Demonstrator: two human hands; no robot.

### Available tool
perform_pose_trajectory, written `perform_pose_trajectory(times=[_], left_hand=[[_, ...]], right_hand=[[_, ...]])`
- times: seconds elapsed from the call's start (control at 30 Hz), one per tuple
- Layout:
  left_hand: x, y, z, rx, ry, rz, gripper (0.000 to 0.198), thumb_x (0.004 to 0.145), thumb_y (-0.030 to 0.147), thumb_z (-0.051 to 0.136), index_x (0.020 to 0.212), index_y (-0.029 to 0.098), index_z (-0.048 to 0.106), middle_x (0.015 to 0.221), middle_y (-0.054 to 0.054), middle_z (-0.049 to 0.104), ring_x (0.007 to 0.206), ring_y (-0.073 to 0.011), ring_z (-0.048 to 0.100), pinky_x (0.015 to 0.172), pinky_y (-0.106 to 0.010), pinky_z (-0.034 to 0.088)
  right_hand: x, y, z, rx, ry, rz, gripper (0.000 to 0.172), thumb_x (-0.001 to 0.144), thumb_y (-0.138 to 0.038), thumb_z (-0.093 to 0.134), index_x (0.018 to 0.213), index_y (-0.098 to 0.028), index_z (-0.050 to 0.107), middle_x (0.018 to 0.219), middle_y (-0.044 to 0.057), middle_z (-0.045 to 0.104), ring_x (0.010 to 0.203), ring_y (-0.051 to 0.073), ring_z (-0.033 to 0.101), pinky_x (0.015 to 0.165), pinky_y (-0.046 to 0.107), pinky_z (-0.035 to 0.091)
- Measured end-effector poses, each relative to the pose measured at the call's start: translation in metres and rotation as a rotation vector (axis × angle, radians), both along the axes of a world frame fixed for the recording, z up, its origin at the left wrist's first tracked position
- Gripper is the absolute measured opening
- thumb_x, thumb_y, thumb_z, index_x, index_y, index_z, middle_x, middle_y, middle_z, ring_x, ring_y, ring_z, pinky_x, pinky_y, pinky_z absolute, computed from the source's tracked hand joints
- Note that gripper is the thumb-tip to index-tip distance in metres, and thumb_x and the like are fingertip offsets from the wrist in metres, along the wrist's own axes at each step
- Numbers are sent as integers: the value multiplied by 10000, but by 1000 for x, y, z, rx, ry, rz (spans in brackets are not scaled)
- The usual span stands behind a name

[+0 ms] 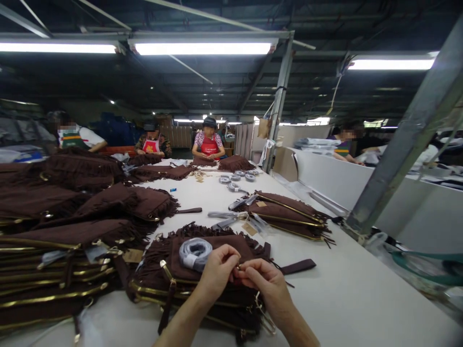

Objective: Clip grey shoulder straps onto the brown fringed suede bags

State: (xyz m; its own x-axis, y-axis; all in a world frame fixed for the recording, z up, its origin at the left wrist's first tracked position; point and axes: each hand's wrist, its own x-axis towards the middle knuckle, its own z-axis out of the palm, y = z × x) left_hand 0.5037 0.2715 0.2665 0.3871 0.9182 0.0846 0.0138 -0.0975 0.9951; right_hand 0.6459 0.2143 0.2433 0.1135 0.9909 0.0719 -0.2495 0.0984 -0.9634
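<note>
My left hand (217, 272) and my right hand (265, 282) meet over a brown fringed suede bag (202, 250) lying on the white table (347, 299). Both hands pinch together at a small gold-coloured metal piece between their fingertips; I cannot make out exactly what it is. A grey coiled roll (195, 253) lies on the bag just left of my left hand. A brown strap (298, 266) sticks out from the bag to the right. Gold zips edge the bags stacked beneath my hands.
Stacks of brown fringed bags (65, 231) fill the table's left side, and another pile (289, 214) lies ahead right. Grey tape rolls (235, 178) sit farther up. Several people work at the far end. A slanted metal post (401, 144) stands right.
</note>
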Motion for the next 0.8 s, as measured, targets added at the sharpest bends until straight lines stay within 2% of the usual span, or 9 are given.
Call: perform_pose_trajectory(times=[0.13,0.23,0.37,0.5,0.8], left_hand=[[-3,-2,-10,-111,-66,-15,201,667,307,577,788,147,604,541,24,584,455,-103,523,465,-210,426],[-3,-8,-12,-96,-131,0,217,651,290,601,811,143,606,632,17,601,519,-104,559,507,-215,463],[-1,-14,-12,-40,-143,0,209,676,281,599,837,160,542,671,37,576,502,-87,535,483,-204,453],[1,-16,-12,36,-100,-15,138,713,241,551,822,166,512,677,37,563,507,-79,517,494,-200,446],[3,-17,-14,83,-73,3,88,753,219,540,820,169,513,685,33,556,541,-87,523,510,-197,429]], right_hand=[[1,2,-11,-19,53,-28,439,675,-509,846,918,-193,661,840,47,755,762,201,727,657,274,599],[3,2,-16,-23,35,-65,492,662,-531,844,959,-183,662,817,53,759,721,196,725,622,256,592],[2,3,-22,-14,-42,-84,460,671,-571,815,858,-169,694,783,47,748,693,185,710,624,249,586],[-2,4,-21,39,-65,-70,393,744,-560,763,804,-185,665,695,5,696,617,149,654,576,233,551],[-9,3,-19,59,-91,-117,380,784,-546,718,853,-175,674,631,-26,605,524,105,524,477,195,412]])
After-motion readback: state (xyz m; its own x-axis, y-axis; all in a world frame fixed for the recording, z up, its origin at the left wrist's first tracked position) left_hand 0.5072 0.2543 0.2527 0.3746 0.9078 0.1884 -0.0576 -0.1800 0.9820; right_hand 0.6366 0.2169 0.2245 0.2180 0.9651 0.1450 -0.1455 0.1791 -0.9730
